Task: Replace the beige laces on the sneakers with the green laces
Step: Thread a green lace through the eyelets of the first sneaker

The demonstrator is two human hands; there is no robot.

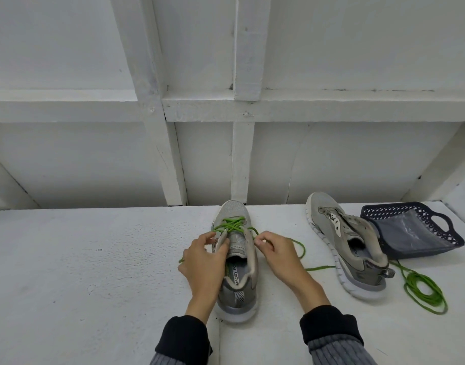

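While left hand (203, 259) grips eyelet flap of grey mesh sneaker (236, 259), mid-bench, right hand (274, 252) pinches thin green lace (232, 224), laced through lower eyelets only. Advice: feed tip squarely through next eyelet, draw crossings evenly. Second grey sneaker (349, 248) unlaced, right; spare green lace coil (424, 293) beside.
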